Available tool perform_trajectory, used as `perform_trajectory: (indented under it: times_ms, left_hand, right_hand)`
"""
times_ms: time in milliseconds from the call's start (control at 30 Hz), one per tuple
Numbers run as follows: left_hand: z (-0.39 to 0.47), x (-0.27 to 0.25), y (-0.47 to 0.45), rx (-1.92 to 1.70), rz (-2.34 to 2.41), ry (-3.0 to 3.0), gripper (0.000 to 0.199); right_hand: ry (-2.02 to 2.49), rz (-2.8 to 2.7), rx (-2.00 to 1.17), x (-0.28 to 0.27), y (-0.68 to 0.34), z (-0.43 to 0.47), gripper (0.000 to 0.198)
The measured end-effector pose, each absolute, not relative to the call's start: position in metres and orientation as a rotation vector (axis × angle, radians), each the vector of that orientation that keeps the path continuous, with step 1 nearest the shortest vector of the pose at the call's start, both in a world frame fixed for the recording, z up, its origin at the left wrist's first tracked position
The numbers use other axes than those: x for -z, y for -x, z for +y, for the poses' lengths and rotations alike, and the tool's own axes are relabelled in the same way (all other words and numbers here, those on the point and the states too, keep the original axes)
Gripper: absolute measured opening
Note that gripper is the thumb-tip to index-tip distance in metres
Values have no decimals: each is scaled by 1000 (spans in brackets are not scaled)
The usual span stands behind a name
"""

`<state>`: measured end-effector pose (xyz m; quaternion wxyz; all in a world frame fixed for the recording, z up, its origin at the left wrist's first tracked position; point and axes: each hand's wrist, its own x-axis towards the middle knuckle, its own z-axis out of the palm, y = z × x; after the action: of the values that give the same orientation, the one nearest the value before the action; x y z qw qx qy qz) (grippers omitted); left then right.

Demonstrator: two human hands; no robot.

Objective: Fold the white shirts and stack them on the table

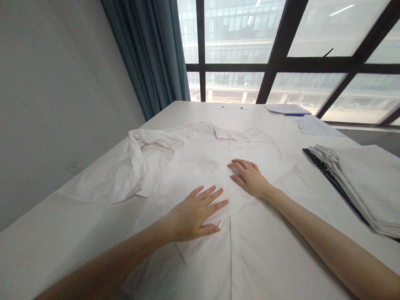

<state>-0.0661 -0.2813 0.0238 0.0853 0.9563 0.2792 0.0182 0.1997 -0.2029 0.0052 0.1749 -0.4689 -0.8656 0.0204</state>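
A white long coat or shirt (200, 162) lies spread on the table, its collar toward the window and its front opening running down the middle. My left hand (196, 214) rests on the cloth left of that opening, fingers spread and holding nothing. Farther up, my right hand (248, 177) lies on the garment just right of the opening, below the collar (233, 135), with its fingers loosely apart. On the left, one sleeve (125, 171) is rumpled and partly folded over. Part of the cloth is hidden under my forearms.
Folded white cloth (371, 179) with a dark layer beneath is stacked on the white table (175, 113) at the right. Papers (286, 108) and a blue pen (294, 115) lie at the far right. A grey wall and blue curtain (153, 54) border the left; windows stand behind.
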Motion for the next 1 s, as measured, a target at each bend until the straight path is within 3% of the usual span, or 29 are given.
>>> perform_trajectory:
  times_ms: [300,1000]
  left_hand:
    - [-285,-27,67,-89,818,-2821,62]
    - [-286,-30,67,-96,809,-2778,63]
  right_hand:
    - [1731,-2523,-94,1,-235,-169,65]
    - [2179,-2213,-27,7,-307,-66,69]
